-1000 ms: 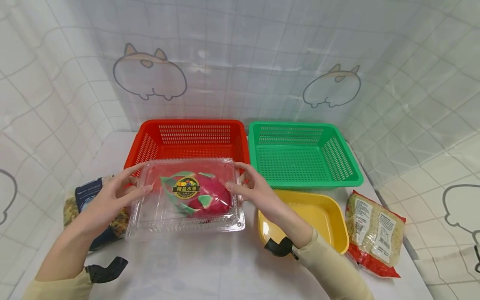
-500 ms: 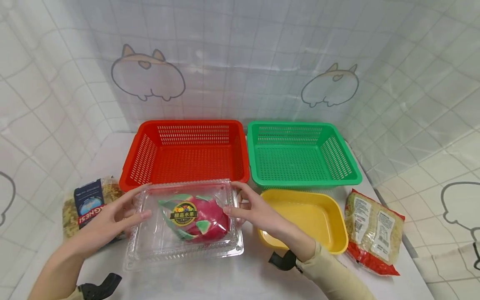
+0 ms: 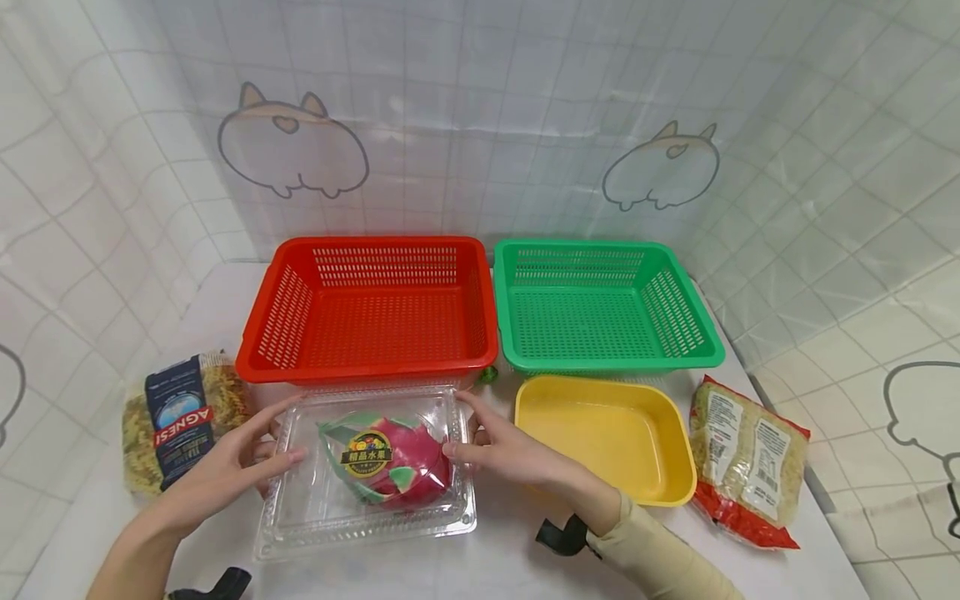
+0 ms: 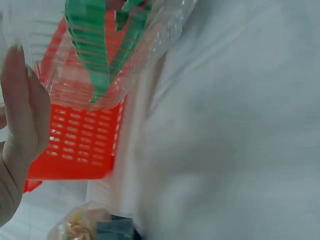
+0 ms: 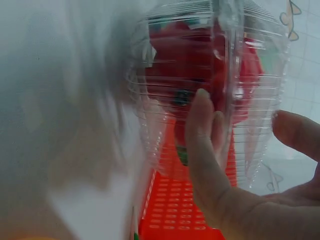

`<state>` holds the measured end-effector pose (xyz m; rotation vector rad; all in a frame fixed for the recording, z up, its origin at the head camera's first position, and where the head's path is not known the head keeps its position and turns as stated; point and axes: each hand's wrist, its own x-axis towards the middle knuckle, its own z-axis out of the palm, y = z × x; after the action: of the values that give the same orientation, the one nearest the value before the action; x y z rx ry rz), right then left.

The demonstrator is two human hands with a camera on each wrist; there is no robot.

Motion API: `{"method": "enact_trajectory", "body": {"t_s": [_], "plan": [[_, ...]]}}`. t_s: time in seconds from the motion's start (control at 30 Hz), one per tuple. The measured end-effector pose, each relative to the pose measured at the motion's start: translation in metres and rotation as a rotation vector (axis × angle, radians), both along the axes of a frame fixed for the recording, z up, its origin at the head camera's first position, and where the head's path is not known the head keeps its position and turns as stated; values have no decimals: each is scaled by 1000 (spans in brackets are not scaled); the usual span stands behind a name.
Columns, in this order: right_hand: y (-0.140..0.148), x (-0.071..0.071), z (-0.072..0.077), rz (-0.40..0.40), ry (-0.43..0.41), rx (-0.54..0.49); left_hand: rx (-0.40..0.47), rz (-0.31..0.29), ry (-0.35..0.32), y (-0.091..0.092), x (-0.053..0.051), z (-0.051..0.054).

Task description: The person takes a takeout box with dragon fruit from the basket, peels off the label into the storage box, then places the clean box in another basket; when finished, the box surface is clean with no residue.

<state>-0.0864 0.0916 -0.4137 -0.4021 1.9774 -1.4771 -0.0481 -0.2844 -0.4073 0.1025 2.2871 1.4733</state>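
A clear plastic clamshell box (image 3: pixel 300 500) with a round label sits between my two hands in front of the red basket. Through its lid I see a pink dragon fruit (image 3: pixel 416 467) with green scales. At the box's left end my left hand (image 3: pixel 228 467) grips it, thumb on the lid side and fingers along the wall. My right hand (image 3: pixel 502 446) grips the opposite end the same way. In the right wrist view, right-hand fingers (image 5: pixel 205 145) press the ribbed wall. Whether the box's underside touches the table cannot be told.
Behind the box stand a red basket (image 3: pixel 367 371) and a green basket (image 3: pixel 611 362). A yellow tray (image 3: pixel 600 442) lies right of my right hand. Pasta bag (image 3: pixel 183 417) is at left, a red-ended food bag (image 3: pixel 750 462) at right. A small green object (image 3: pixel 488 375) shows by the red basket.
Both hands have brought the box toward me, lower in the head view, away from over the red basket. More of the basket and the pasta bag now shows.
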Motion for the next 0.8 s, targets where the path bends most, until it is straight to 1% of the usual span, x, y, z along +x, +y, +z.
{"method": "enact_trajectory", "body": {"t_s": [0.1, 0.2, 0.37, 0.5, 0.63, 0.8], "plan": [[-1, 0, -1, 36, 36, 41, -35, 34, 2, 0, -2, -4], [-3, -1, -2, 59, 58, 62, -58, 53, 6, 1, -4, -7], [-3, -3, -4, 60, 55, 58, -72, 66, 15, 3, -7, -10], [-5, -5, -3, 60, 81, 61, -76, 88, 2, 5, -9, -11], [-5, -5, -3, 61, 129, 94, -71, 95, -6, 6, -10, -13], [-5, -3, -1, 62, 216, 165, -58, 95, 1, 7, -9, -16]]}}
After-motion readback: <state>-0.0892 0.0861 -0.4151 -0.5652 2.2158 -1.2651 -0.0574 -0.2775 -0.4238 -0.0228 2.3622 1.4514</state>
